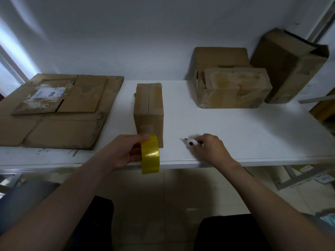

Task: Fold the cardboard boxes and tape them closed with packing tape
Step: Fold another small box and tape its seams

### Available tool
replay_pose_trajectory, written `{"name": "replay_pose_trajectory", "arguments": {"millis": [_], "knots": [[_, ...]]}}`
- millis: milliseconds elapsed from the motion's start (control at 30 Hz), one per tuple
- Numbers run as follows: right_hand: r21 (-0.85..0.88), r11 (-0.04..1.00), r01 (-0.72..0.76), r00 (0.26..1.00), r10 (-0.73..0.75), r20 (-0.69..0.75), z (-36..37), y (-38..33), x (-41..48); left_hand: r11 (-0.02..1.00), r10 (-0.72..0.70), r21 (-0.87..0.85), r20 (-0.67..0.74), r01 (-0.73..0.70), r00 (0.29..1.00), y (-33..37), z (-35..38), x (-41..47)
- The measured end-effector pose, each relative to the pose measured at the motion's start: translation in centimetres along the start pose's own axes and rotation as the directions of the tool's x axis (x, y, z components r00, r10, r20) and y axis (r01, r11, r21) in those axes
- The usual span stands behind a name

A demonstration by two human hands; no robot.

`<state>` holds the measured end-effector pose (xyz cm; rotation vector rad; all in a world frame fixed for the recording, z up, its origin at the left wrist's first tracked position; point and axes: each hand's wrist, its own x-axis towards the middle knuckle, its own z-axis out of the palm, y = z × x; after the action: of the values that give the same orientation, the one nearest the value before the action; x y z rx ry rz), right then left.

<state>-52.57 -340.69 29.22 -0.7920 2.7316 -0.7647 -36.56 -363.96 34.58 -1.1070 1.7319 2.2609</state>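
A small folded cardboard box (148, 107) stands in the middle of the white table (226, 127), its top flaps meeting along a centre seam, with a strip of tape on its near face. My left hand (119, 153) grips a yellow roll of packing tape (150, 156) upright at the table's front edge, just in front of the box. To the right of the box, my right hand (210, 147) holds a small white cutter (191, 142) whose tip points left over the table.
Flattened cardboard sheets (59, 109) lie stacked on the table's left. Two closed boxes (232, 84) sit at the back right, and a taller open box (290, 64) leans beside them. My legs and the tiled floor are below the table's front edge.
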Motion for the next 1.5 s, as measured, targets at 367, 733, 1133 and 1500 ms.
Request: {"name": "replay_pose_trajectory", "arguments": {"millis": [367,733,1133,1500], "knots": [[0.004,0.874,0.486,0.869,-0.483,-0.104,-1.8,-8.3,2.0,1.000,0.012,-0.019,0.098,-0.010,0.995,-0.5,-0.9,1.2],[-0.177,0.754,0.633,0.763,-0.646,-0.021,1.4,-11.6,5.2,0.998,0.035,-0.059,0.152,-0.026,0.988,-0.8,-1.3,1.2],[-0.531,0.629,0.568,0.761,-0.648,0.046,1.7,-13.9,5.5,0.996,0.036,-0.087,0.181,-0.020,0.983,-0.6,-1.4,1.2],[-0.368,0.636,0.678,0.731,-0.637,0.246,-0.8,-13.0,6.4,0.999,0.030,-0.047,0.215,-0.020,0.976,-0.5,-1.4,0.9]]}}
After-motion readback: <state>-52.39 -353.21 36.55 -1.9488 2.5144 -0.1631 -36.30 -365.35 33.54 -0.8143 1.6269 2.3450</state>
